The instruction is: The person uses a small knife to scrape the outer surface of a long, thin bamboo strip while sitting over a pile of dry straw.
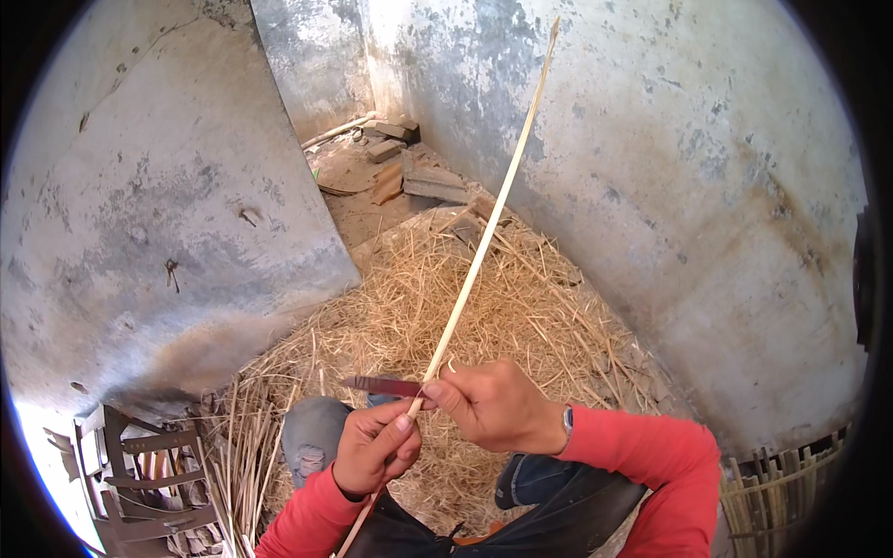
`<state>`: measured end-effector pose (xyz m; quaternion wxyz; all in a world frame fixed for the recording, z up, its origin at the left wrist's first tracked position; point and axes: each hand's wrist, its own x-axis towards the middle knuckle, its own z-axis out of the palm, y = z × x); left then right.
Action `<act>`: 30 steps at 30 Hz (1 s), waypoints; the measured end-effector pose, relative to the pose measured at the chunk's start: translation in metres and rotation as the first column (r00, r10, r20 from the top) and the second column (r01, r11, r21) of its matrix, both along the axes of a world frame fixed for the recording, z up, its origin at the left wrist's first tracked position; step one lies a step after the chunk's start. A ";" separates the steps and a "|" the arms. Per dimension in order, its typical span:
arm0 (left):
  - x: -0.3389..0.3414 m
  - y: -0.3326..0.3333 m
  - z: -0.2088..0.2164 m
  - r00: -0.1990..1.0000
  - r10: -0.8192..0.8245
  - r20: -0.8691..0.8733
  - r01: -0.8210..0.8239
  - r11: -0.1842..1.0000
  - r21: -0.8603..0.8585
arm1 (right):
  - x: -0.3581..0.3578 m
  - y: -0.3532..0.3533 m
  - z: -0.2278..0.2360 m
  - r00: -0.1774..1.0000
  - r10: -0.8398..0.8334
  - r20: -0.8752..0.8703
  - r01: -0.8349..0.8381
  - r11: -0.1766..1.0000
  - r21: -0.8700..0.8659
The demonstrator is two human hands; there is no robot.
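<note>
A long pale strip (491,232), which looks like split bamboo, slants from my lap up toward the far wall. My left hand (377,450) is closed round its lower part, thumb on top. Just above, my right hand (500,402) grips a knife, its handle hidden in the fingers. The dark reddish knife blade (383,384) points left and lies across the strip, touching it close to my left thumb. A small pale curl shows by my right forefinger. The strip's lower end runs down past my left wrist.
Straw-like shavings (400,288) cover the floor before me. Long thin strips (244,456) lie at the left beside a dark slatted frame (153,465). Worn walls (651,186) stand on both sides. Bricks (395,130) lie in the far corner; a slatted bamboo piece (777,498) stands at right.
</note>
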<state>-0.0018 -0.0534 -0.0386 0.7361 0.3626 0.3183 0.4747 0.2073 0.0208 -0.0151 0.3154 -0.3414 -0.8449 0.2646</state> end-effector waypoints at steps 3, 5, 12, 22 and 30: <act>0.002 -0.002 0.003 0.996 -0.022 -0.091 0.024 0.999 0.024 | 0.004 0.024 0.006 0.915 -0.185 -0.359 0.183 0.982 -0.038; -0.001 -0.006 0.003 0.988 -0.039 -0.152 0.041 0.999 0.009 | 0.020 0.048 0.018 0.836 -0.288 -0.466 0.179 0.948 -0.265; 0.002 -0.011 0.000 0.981 -0.062 -0.182 0.074 0.996 0.059 | 0.054 0.070 0.037 0.736 -0.446 -0.509 0.261 0.881 -0.394; -0.002 -0.015 -0.001 0.963 -0.036 -0.267 0.055 0.997 0.063 | 0.094 0.095 0.022 0.790 -0.509 -0.342 0.551 0.834 0.029; -0.002 -0.012 0.002 0.973 0.014 -0.231 -0.002 0.999 0.049 | 0.031 0.038 0.011 0.952 -0.267 -0.150 0.282 0.955 0.094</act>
